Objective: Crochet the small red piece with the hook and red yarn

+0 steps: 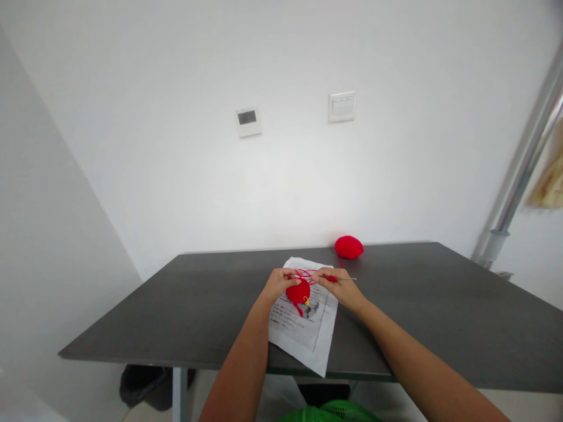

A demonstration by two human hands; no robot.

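My left hand (pixel 278 283) is closed on a small round red crochet piece (pixel 299 292), gripping its upper left edge. A yellow stitch marker (pixel 307 300) hangs at the piece's lower right, and a short red tail dangles below it. My right hand (pixel 345 289) is closed around a crochet hook (pixel 331 278) with a red handle and a thin metal shaft pointing right. Loose loops of red yarn (pixel 305 272) stretch between both hands. Beneath them lies a printed paper sheet (pixel 303 340) with text and a dark picture.
A red yarn ball (pixel 349 247) rests at the table's back edge by the wall, its strand running toward my right hand. The dark table (pixel 211 310) spans the view. Under it at left stands a black bin (pixel 147 387). A metal pipe (pixel 528 158) rises at right.
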